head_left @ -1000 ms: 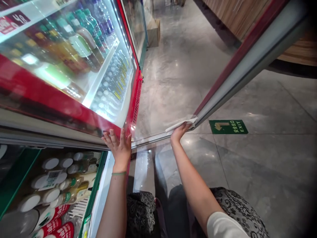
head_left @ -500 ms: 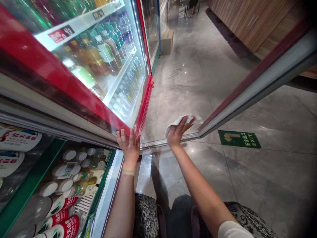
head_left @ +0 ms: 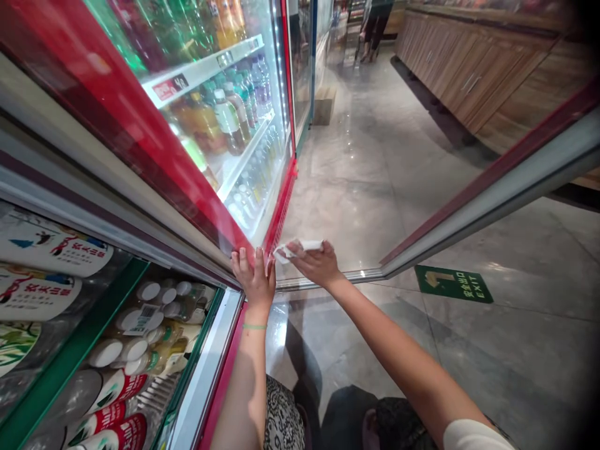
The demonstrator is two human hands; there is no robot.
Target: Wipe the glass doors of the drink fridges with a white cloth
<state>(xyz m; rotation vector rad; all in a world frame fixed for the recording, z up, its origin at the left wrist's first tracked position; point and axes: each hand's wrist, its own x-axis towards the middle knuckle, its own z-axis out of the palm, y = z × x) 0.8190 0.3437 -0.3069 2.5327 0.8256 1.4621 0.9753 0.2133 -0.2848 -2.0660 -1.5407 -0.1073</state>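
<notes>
My left hand (head_left: 255, 278) lies flat, fingers stretched out, against the lower corner of the neighbouring fridge's red-framed glass front (head_left: 154, 162). My right hand (head_left: 316, 262) presses a folded white cloth (head_left: 300, 248) on the inside of the open glass fridge door (head_left: 384, 206), near its bottom hinge-side corner. The hands are almost side by side. The door swings out to the right over the floor, its red and silver frame (head_left: 492, 190) running up to the right.
The open fridge (head_left: 140, 350) at lower left holds lying and standing bottles behind a green shelf edge. A green exit sign (head_left: 452, 284) is stuck to the grey floor. Wooden cabinets (head_left: 473, 69) line the far right; a person's legs (head_left: 375, 25) show down the aisle.
My right hand has wiped the cloth leftward along the door's bottom, from the outer corner to beside my left hand. The view has tilted up; my left hand kept its place.
</notes>
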